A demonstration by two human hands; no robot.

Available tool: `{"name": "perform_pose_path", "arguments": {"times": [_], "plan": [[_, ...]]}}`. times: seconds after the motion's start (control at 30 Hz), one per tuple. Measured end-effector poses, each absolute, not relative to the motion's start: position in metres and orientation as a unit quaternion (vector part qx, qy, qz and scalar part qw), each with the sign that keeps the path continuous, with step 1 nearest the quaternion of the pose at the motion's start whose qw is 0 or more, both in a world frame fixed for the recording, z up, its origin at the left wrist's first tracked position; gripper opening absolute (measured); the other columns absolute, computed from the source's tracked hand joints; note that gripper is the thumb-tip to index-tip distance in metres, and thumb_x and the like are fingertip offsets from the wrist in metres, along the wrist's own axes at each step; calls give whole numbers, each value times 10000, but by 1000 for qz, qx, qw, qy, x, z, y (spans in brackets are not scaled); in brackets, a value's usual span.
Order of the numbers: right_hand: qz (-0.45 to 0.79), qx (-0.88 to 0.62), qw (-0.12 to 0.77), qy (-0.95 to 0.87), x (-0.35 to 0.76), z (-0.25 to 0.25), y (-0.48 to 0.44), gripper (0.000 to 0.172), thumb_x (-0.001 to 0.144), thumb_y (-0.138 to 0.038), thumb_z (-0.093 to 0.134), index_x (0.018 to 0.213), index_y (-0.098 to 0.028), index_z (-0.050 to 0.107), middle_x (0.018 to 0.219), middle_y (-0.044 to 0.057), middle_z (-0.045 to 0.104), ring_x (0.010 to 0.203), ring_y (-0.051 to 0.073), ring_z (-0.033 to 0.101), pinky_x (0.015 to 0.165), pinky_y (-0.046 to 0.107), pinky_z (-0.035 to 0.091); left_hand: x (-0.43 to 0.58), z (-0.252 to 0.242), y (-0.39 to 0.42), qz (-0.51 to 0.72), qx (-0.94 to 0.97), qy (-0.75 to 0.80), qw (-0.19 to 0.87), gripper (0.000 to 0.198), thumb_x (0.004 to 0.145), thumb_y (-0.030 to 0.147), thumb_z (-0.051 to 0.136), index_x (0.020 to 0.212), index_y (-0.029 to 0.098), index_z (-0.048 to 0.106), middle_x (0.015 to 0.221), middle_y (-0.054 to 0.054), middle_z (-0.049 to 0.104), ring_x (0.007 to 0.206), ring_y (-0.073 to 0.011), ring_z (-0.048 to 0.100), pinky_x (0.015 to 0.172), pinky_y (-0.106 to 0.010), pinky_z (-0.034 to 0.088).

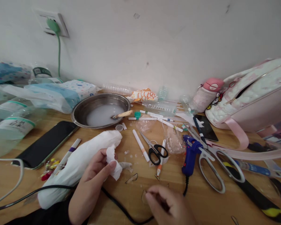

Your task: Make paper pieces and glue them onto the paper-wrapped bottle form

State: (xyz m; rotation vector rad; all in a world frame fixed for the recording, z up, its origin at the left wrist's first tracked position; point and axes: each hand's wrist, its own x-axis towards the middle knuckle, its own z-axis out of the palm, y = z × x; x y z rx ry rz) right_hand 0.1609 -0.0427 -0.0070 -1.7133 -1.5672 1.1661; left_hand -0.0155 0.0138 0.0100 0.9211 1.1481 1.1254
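My left hand (90,184) pinches a piece of white tissue (113,162) against a long object wrapped in white paper (77,164) that lies across the wooden table (201,203). My right hand (170,204) is low at the front, its fingers curled and pressed together near a small clear plastic scrap; what they hold is blurred. A thin curved plastic sliver (131,178) lies between the two hands. Black-handled scissors (154,149) and white marker pens (141,145) lie just beyond.
A steel bowl (84,107) with cloudy liquid and a brush sits behind. A blue glue gun (190,154), large silver scissors (215,164), a black phone (45,143), plastic bottles, tissue packs and a pink bag (255,93) crowd the table. A black cable (117,203) runs along the front.
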Motion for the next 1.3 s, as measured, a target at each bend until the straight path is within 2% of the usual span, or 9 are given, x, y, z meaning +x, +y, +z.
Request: {"name": "perform_pose_path", "arguments": {"times": [0.13, 0.27, 0.47, 0.63, 0.77, 0.83, 0.93, 1.13, 1.3], "plan": [[638, -609, 304, -359, 168, -2, -32, 358, 721, -498, 500, 633, -156, 560, 335, -76, 392, 270, 26, 242, 292, 153, 161, -13, 11, 14, 465, 405, 488, 618, 107, 730, 275, 599, 821, 248, 549, 641, 67, 551, 582, -112, 463, 578, -185, 409], [701, -567, 345, -262, 172, -7, -29, 360, 691, -501, 548, 617, -149, 549, 334, -66, 454, 228, 5, 217, 255, 147, 81, -11, 9, 13, 437, 419, 502, 618, 165, 678, 271, 642, 811, 260, 545, 722, 46, 570, 676, -150, 515, 643, -226, 437], [677, -568, 413, -221, 173, -6, -27, 371, 629, -499, 616, 609, -131, 576, 330, -67, 451, 229, -6, 230, 262, 145, 73, -9, 3, 11, 407, 469, 513, 593, 233, 658, 193, 640, 848, 269, 530, 829, 37, 581, 828, -163, 527, 720, -223, 420], [630, -609, 383, -292, 171, -5, -28, 376, 661, -498, 586, 646, -122, 599, 334, -47, 478, 237, 11, 259, 271, 147, 121, -10, 1, 11, 371, 511, 497, 596, 240, 690, 173, 602, 903, 274, 557, 908, 3, 617, 896, -185, 545, 758, -248, 417], [571, -643, 381, -340, 166, -2, -30, 386, 685, -507, 549, 663, -122, 584, 351, -26, 506, 255, 23, 291, 284, 141, 161, -13, -1, 12, 316, 588, 474, 575, 110, 735, 200, 548, 773, 247, 640, 860, -28, 652, 863, -223, 582, 793, -305, 415], [580, -638, 379, -336, 164, -1, -30, 401, 688, -530, 532, 674, -131, 566, 356, -25, 514, 244, 22, 276, 277, 142, 151, -14, -3, 12, 280, 631, 457, 561, 167, 756, 204, 514, 708, 243, 670, 883, -39, 669, 908, -242, 579, 854, -337, 383], [608, -623, 381, -314, 162, -3, -30, 420, 674, -565, 525, 694, -146, 534, 338, -40, 496, 230, 26, 261, 266, 144, 127, -16, -4, 9, 252, 657, 469, 534, 201, 766, 228, 494, 768, 265, 691, 914, -42, 683, 934, -255, 573, 874, -357, 375], [590, -603, 467, -268, 170, -5, -27, 393, 636, -542, 592, 692, -167, 489, 288, -136, 272, 263, 11, 165, 291, 133, 107, -19, -1, 5, 269, 635, 510, 514, 210, 753, 291, 494, 834, 306, 687, 923, -22, 697, 1003, -269, 538, 913, -371, 351], [548, -601, 523, -257, 184, 7, -24, 256, 752, -427, 539, 733, -184, 462, 351, -108, 353, 313, 25, 205, 325, 142, 147, -18, 0, 9, 271, 639, 506, 513, 230, 760, 262, 479, 833, 295, 694, 918, -29, 699, 961, -266, 564, 915, -379, 342]]}}
